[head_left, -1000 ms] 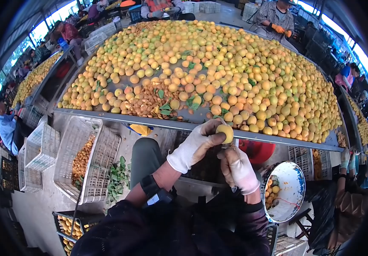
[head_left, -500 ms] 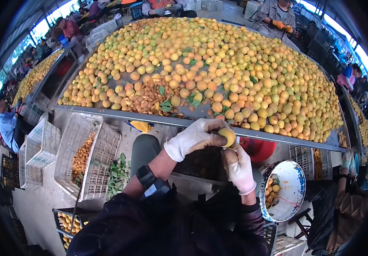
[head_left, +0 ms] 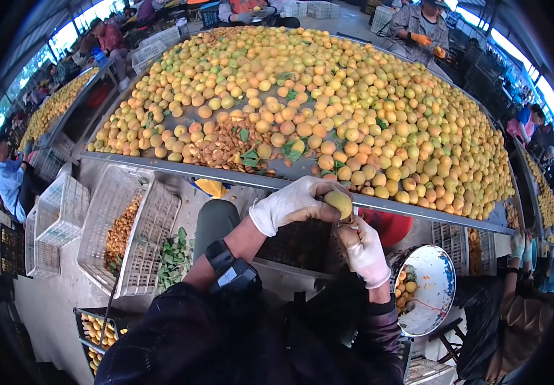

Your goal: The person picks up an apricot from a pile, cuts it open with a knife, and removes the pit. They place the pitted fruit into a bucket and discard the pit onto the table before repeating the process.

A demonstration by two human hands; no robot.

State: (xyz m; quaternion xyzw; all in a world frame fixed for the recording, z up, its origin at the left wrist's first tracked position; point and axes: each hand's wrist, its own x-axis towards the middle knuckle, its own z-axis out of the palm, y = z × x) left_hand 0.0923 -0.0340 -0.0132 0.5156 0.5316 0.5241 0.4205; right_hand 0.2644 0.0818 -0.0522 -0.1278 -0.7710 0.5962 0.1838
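Note:
A yellow-green apricot [head_left: 338, 205] is held between the thumb and fingers of my left hand [head_left: 293, 206], which wears a white glove with stained fingertips. Just below and to its right is my right hand [head_left: 365, 254], also gloved, its fingers pinched together close to the fruit's lower side. Whatever the right fingers hold is too small and hidden to name. Both hands are over the near edge of a metal table [head_left: 219, 173] heaped with apricots [head_left: 380, 122]. A pile of brown pits [head_left: 229, 141] lies near that edge with some green leaves.
A white bucket [head_left: 441, 289] with fruit inside stands at my right. On the left are plastic crates [head_left: 155, 237], one containing pits [head_left: 123, 231], and leaves [head_left: 174, 263] on the floor. A black crate of apricots [head_left: 99, 330] sits lower left. Co-workers [head_left: 421, 32] are around the tables.
The apricot has turned slightly and dipped a little in my left hand. My right hand has shifted slightly right and stays close to it. The view has tilted slightly.

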